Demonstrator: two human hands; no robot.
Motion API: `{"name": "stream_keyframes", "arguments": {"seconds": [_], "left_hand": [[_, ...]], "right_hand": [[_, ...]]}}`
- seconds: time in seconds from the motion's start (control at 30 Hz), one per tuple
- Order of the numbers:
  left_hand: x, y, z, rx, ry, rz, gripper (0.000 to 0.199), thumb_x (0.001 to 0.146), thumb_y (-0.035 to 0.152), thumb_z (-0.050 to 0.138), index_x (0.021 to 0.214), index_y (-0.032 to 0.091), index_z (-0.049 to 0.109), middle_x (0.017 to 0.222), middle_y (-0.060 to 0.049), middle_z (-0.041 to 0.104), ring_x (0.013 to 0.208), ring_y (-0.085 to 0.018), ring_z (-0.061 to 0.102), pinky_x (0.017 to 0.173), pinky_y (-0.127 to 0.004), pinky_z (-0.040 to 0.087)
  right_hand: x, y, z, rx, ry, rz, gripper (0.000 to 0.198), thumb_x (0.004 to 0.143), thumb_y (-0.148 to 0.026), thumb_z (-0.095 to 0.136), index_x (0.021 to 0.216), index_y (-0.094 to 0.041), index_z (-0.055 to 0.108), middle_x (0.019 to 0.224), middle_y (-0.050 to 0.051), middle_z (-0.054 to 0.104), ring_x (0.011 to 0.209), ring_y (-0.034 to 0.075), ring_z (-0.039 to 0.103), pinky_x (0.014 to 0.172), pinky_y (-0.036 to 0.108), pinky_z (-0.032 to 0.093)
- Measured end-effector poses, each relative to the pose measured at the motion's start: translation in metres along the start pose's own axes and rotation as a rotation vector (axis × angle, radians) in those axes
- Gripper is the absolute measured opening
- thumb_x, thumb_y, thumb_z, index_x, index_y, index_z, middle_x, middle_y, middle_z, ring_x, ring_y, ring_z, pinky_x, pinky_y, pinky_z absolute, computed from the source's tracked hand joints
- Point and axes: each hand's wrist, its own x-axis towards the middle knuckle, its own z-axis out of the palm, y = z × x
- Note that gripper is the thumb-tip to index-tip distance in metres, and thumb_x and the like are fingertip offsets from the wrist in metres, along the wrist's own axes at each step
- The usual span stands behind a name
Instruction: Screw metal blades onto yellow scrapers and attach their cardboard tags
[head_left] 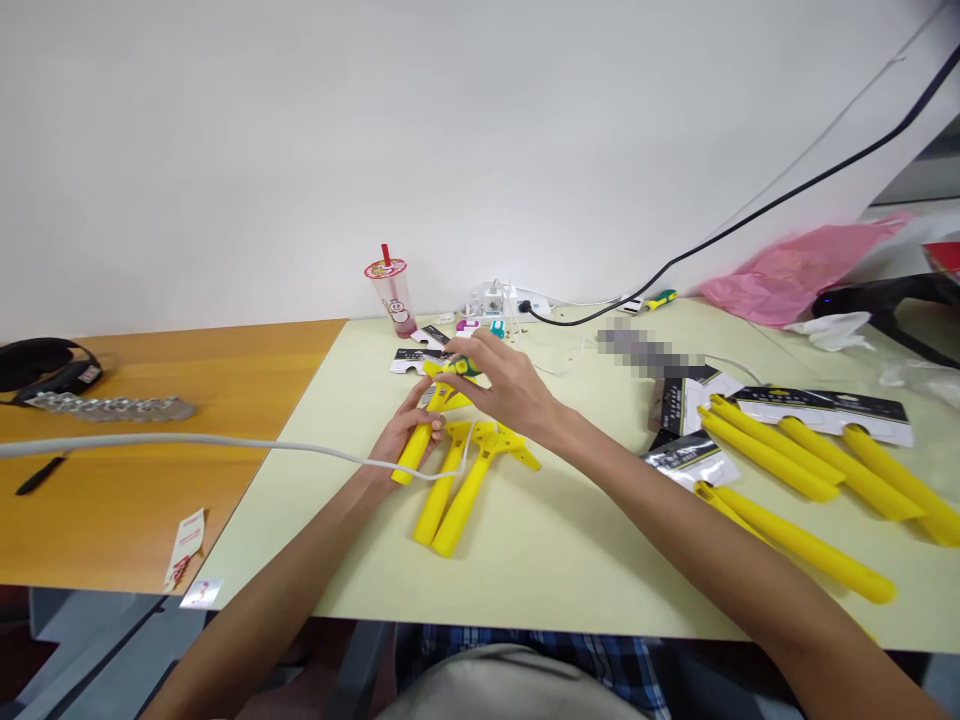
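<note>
My left hand [409, 435] is closed around the handle of a yellow hammer-shaped plastic tool [412, 455], held tilted above the table. Over its head end, my right hand [506, 380] grips a screwdriver [465, 367] with a green-and-yellow handle; its shaft and tip are hidden. Just right of my left hand lie two more yellow hammer-shaped tools [469, 500], side by side with their heads away from me. A pale cable [300, 448] runs across the view in front of my left hand and the tools.
Several yellow tubular handles [802, 540] and black-and-white packaging cards [825, 410] lie at right. A lidded cup [394, 300] with a red straw stands at the back, near a power strip [495, 300]. Another green-and-yellow handle [661, 299] and a pink bag [795, 270] lie near the wall.
</note>
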Motion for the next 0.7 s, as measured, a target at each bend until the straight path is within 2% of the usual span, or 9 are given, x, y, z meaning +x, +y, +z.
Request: {"name": "stream_keyframes", "arguments": {"seconds": [0.1,0.23,0.3,0.37,0.43,0.47,0.53,0.63,0.7], "left_hand": [[0.000,-0.002,-0.002,0.020,-0.037,-0.011,0.079,0.075,0.000,0.076,0.147,0.029,0.064,0.073,0.005,0.057,0.065,-0.010,0.061,0.060,-0.020,0.049],[0.000,0.000,-0.005,0.034,-0.028,-0.007,0.079,0.078,0.003,0.076,0.150,0.031,0.062,0.076,0.004,0.060,0.065,-0.010,0.060,0.061,-0.020,0.049],[0.000,0.000,-0.005,0.037,-0.024,0.002,0.080,0.078,0.003,0.077,0.150,0.031,0.061,0.077,0.004,0.061,0.065,-0.010,0.060,0.061,-0.020,0.049],[0.000,0.000,-0.003,0.042,-0.023,0.002,0.081,0.076,0.003,0.078,0.151,0.031,0.061,0.076,0.004,0.060,0.066,-0.010,0.060,0.061,-0.020,0.049],[0.000,0.000,-0.002,0.039,-0.018,-0.001,0.084,0.075,0.002,0.078,0.152,0.030,0.061,0.077,0.004,0.061,0.066,-0.010,0.060,0.061,-0.020,0.048],[0.000,0.000,-0.001,0.035,-0.011,-0.003,0.085,0.075,0.002,0.078,0.152,0.031,0.060,0.080,0.003,0.062,0.066,-0.010,0.060,0.061,-0.019,0.048],[0.000,0.000,-0.001,0.017,0.005,-0.003,0.084,0.075,0.002,0.077,0.152,0.031,0.060,0.086,0.002,0.065,0.067,-0.009,0.061,0.061,-0.019,0.049],[0.001,0.002,-0.003,-0.003,0.009,0.006,0.082,0.077,0.002,0.076,0.151,0.031,0.060,0.098,-0.001,0.070,0.067,-0.009,0.060,0.062,-0.020,0.051],[0.001,0.003,-0.003,0.000,0.010,0.012,0.080,0.077,0.001,0.076,0.150,0.030,0.061,0.101,-0.002,0.071,0.067,-0.008,0.060,0.062,-0.020,0.050]], "right_hand": [[0.004,0.004,-0.010,0.038,0.062,0.018,0.029,0.111,-0.045,0.062,0.131,-0.026,0.053,0.117,0.010,0.069,0.106,0.027,0.070,0.091,0.043,0.060],[0.012,0.005,-0.030,0.214,-0.099,-0.102,0.033,0.111,-0.027,0.053,0.144,-0.027,0.049,0.143,0.015,0.064,0.128,0.027,0.066,0.107,0.046,0.056],[0.014,0.006,-0.036,0.236,-0.111,-0.092,0.025,0.112,-0.028,0.054,0.137,-0.027,0.054,0.132,0.012,0.070,0.115,0.025,0.070,0.101,0.043,0.057],[0.015,0.009,-0.037,0.154,-0.094,-0.054,0.013,0.111,-0.036,0.060,0.119,-0.026,0.059,0.111,0.008,0.073,0.096,0.024,0.071,0.089,0.040,0.056],[0.016,0.011,-0.039,0.035,-0.089,-0.004,0.021,0.109,-0.044,0.064,0.105,-0.024,0.058,0.099,0.007,0.071,0.085,0.024,0.066,0.080,0.039,0.053],[0.016,0.011,-0.040,0.001,-0.106,0.022,0.023,0.109,-0.046,0.064,0.104,-0.024,0.057,0.098,0.008,0.071,0.084,0.024,0.065,0.078,0.038,0.052],[0.016,0.011,-0.043,0.002,-0.173,0.048,0.021,0.109,-0.043,0.063,0.113,-0.024,0.056,0.109,0.010,0.071,0.090,0.026,0.067,0.080,0.039,0.053],[0.015,0.009,-0.049,0.098,-0.250,-0.005,0.024,0.108,-0.031,0.060,0.130,-0.025,0.051,0.134,0.015,0.066,0.108,0.027,0.069,0.090,0.041,0.056],[0.015,0.009,-0.049,0.125,-0.219,-0.043,0.021,0.108,-0.028,0.059,0.128,-0.026,0.053,0.131,0.013,0.069,0.108,0.027,0.070,0.091,0.041,0.056]]}}
